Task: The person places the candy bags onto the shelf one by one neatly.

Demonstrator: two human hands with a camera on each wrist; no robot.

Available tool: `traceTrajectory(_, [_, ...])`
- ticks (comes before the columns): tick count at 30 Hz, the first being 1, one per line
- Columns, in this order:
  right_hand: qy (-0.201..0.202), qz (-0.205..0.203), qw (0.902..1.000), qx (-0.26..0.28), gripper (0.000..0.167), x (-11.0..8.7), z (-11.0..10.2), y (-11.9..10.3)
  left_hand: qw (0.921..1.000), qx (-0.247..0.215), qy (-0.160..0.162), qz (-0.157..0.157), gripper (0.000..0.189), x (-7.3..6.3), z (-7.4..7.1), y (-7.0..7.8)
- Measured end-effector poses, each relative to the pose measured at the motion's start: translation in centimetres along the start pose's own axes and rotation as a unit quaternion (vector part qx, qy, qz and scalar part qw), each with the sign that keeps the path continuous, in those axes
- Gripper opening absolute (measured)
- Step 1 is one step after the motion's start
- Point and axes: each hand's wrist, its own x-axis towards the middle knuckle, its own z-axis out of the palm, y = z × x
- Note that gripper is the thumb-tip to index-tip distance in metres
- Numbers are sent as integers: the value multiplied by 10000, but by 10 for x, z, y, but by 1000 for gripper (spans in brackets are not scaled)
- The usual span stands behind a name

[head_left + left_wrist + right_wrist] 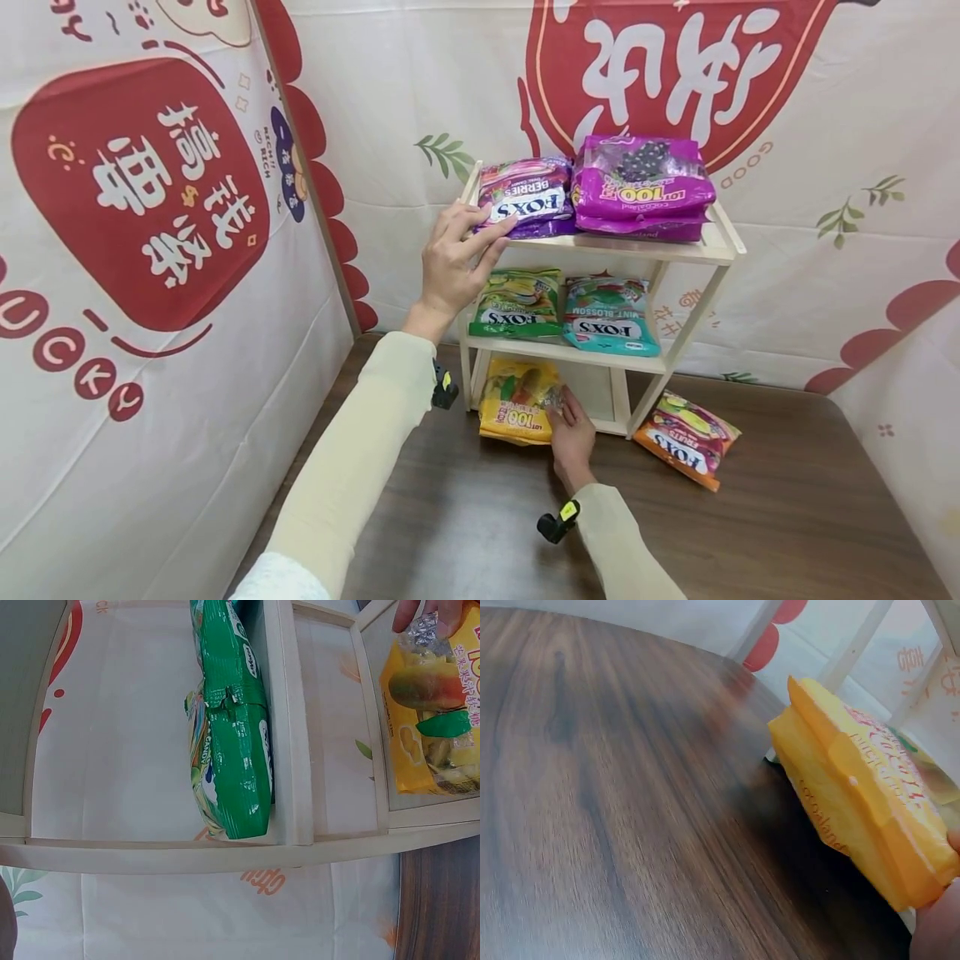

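On the white shelf rack's (pixel 585 242) top tier, my left hand (pixel 456 258) rests its fingers on the lower left of a purple Fox's berries candy bag (pixel 528 196). At the bottom tier, my right hand (pixel 573 433) grips the right side of a yellow candy bag (pixel 517 404) with a mango picture. This yellow bag sticks out over the tier's front edge. Its front end tilts up off the wooden table in the right wrist view, where the thumb and part of a finger show. In the left wrist view, fingertips pinch its clear, shiny part.
A magenta candy bag (pixel 643 187) lies beside the purple one. The middle tier holds a green Fox's bag (pixel 517 304) and a teal mint bag (pixel 611 312). An orange Fox's fruits bag (pixel 688 437) leans by the rack's right foot on the brown table (pixel 450 508). Printed cloth surrounds everything.
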Motion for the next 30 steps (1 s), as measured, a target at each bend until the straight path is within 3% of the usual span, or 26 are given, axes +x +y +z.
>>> traceTrajectory(3, [-275,-90,9990,-327,53,-1,-3,0,10000,10,43,-9,24,-1,-1,-1])
traceTrajectory(7, [-518,-558,9918,-1030,57,-7,-4,-1,10000,1,84,-7,24,-1,-1,-2])
traceTrajectory(9, [-400,-999,9839,-1429,57,-12,-4,-1,10000,2,70,-2,24,-1,-1,-2])
traceTrajectory(11, [-225,-1563,9686,-1920,56,-19,-3,-1,10000,4,67,12,24,-1,0,-1])
traceTrajectory(13, [-201,-2407,9382,-2480,54,-28,-2,2,10000,2,72,22,24,0,1,0])
traceTrajectory(15, [-197,-3202,8924,-3175,51,-34,0,5,9999,-17,90,43,24,1,2,0])
traceTrajectory(17, [-304,-3844,8388,-3844,50,-38,1,11,9999,-27,92,54,24,1,2,1])
traceTrajectory(18, [-367,-4103,8116,-4143,50,-39,1,13,9999,-24,86,50,24,2,2,1])
traceTrajectory(19, [-417,-4249,7923,-4358,49,-40,2,16,10000,-26,83,43,24,2,2,1])
traceTrajectory(21, [-528,-4395,7623,-4721,49,-40,2,21,10000,-8,77,44,24,2,2,0])
traceTrajectory(22, [-572,-4466,7515,-4822,48,-40,1,23,10000,6,70,38,24,2,2,0])
traceTrajectory(24, [-627,-4541,7400,-4922,45,-40,1,26,10000,31,63,39,24,1,2,0])
traceTrajectory(30, [-672,-4815,7250,-4879,35,-36,-1,28,9999,30,93,113,24,1,1,0])
